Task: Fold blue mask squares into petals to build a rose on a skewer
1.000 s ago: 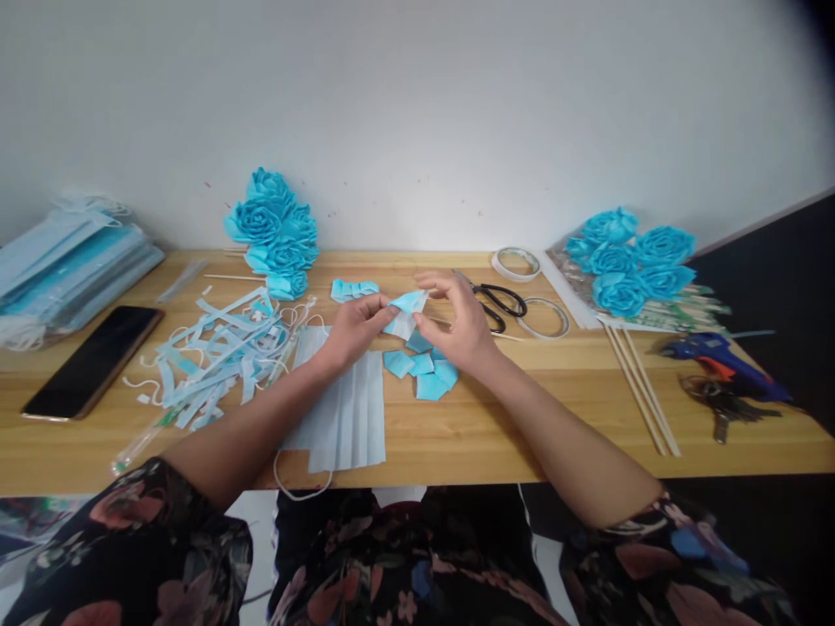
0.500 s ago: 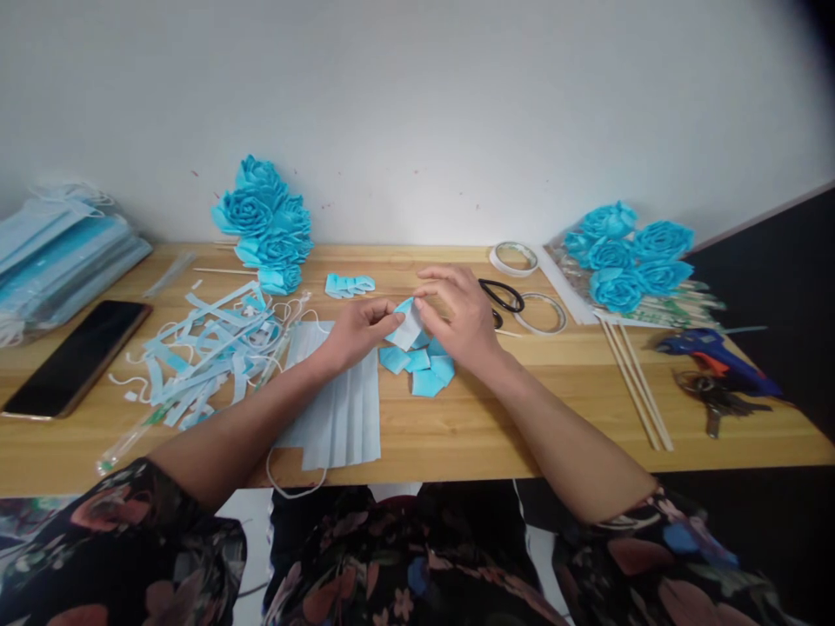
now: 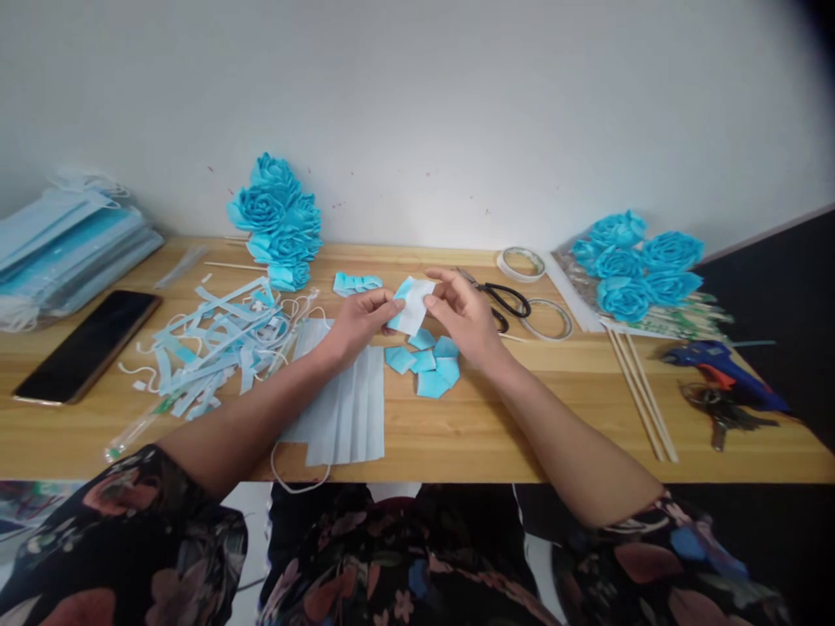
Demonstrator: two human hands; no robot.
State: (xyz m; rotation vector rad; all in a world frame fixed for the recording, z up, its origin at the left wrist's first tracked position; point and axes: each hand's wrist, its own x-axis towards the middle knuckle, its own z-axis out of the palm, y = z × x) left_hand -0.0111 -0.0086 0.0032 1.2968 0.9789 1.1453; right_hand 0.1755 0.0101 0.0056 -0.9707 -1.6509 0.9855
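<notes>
Between my two hands is a small cut piece of face mask (image 3: 413, 306), its white side mostly showing, with a blue strip along the upper left. My left hand (image 3: 362, 323) pinches its left edge between thumb and fingers. At the right edge, my right hand (image 3: 460, 317) grips it with the thumb and a finger, the other fingers raised. Just below lie several cut blue petal pieces (image 3: 436, 379) on the table. Pale pleated face masks (image 3: 345, 409) lie flat under and beside my left forearm. A folded blue strip (image 3: 357, 283) rests behind my left hand.
Black-handled scissors (image 3: 505, 300) and tape rolls (image 3: 522, 263) lie right of my hands. Blue flowers (image 3: 280, 217) stand back left, more flowers (image 3: 623, 269) at right. Mask scraps (image 3: 209, 348), a phone (image 3: 88, 346), wooden sticks (image 3: 643, 396), a glue gun (image 3: 724, 369) and keys (image 3: 724, 413) surround them.
The mask piece has been opened out flatter, showing more white. My hands have moved slightly apart, and the view has shifted a little.
</notes>
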